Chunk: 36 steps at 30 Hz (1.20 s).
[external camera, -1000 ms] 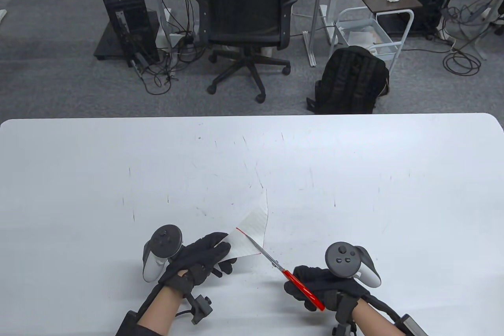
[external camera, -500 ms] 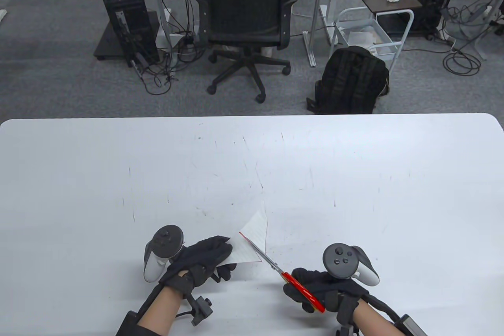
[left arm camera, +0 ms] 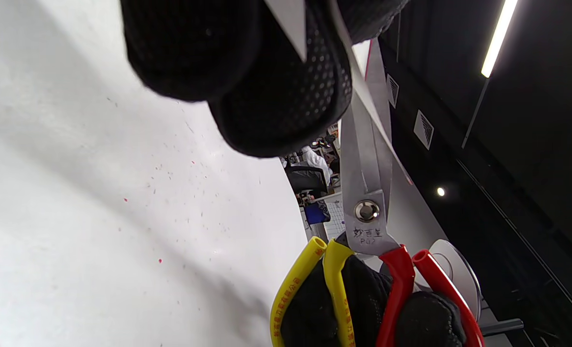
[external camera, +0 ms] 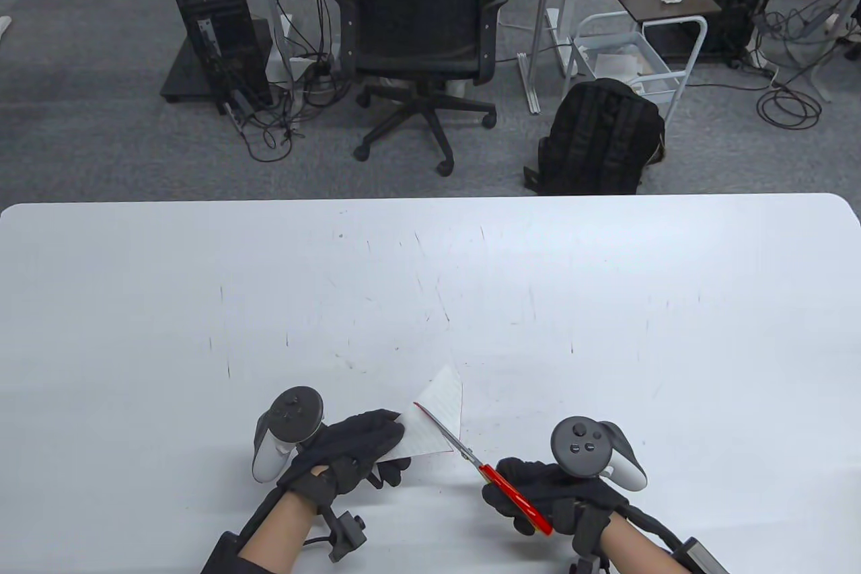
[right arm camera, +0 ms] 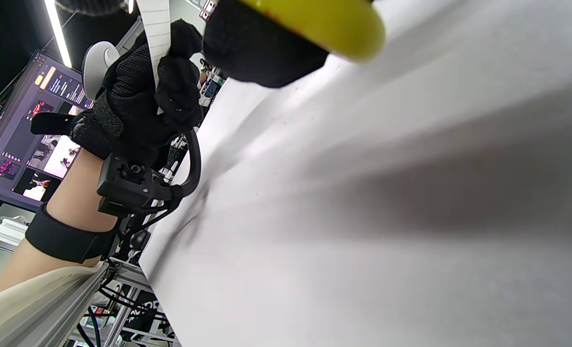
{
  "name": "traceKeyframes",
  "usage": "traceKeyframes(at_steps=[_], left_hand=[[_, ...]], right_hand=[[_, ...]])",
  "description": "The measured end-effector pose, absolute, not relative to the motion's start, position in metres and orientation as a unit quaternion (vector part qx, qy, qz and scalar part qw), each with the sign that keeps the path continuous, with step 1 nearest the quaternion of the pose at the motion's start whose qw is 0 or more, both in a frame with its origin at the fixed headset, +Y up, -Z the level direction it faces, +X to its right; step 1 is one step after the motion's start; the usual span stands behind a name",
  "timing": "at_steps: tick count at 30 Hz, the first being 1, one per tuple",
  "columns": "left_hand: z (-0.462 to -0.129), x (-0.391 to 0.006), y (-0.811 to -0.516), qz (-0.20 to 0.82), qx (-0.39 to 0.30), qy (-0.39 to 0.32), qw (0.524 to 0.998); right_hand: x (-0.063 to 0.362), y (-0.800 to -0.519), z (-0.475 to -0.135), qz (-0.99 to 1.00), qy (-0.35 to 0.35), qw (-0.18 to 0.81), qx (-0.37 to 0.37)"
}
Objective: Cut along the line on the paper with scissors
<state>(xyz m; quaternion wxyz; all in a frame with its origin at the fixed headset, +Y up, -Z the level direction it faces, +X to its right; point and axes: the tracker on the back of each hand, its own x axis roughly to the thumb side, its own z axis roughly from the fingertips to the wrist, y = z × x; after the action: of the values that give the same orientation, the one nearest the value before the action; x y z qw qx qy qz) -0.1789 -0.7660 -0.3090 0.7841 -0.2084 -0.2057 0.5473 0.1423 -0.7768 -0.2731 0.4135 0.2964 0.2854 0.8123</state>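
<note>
My left hand (external camera: pixel 350 449) pinches the paper (external camera: pixel 437 422) at its near left edge and holds it lifted above the bench (external camera: pixel 605 305), while my right hand (external camera: pixel 545 490) grips the handles of the scissors (external camera: pixel 484 466), whose blades look nearly closed on the red line. I judge the sheet is very light and soft, so it will bend away from the blades. I should hold it close beside the line and keep it a little tight.
</note>
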Motion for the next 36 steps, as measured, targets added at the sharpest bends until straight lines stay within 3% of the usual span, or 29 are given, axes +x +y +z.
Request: traceKeyframes(at_steps=[36], left_hand=[[-0.3086, -0.1738, -0.7693, 0.522, -0.234, -0.189, 0.798]], right_hand=[[0.1436, -0.7753, -0.2721, 0.820, 0.292, 0.410, 0.272]])
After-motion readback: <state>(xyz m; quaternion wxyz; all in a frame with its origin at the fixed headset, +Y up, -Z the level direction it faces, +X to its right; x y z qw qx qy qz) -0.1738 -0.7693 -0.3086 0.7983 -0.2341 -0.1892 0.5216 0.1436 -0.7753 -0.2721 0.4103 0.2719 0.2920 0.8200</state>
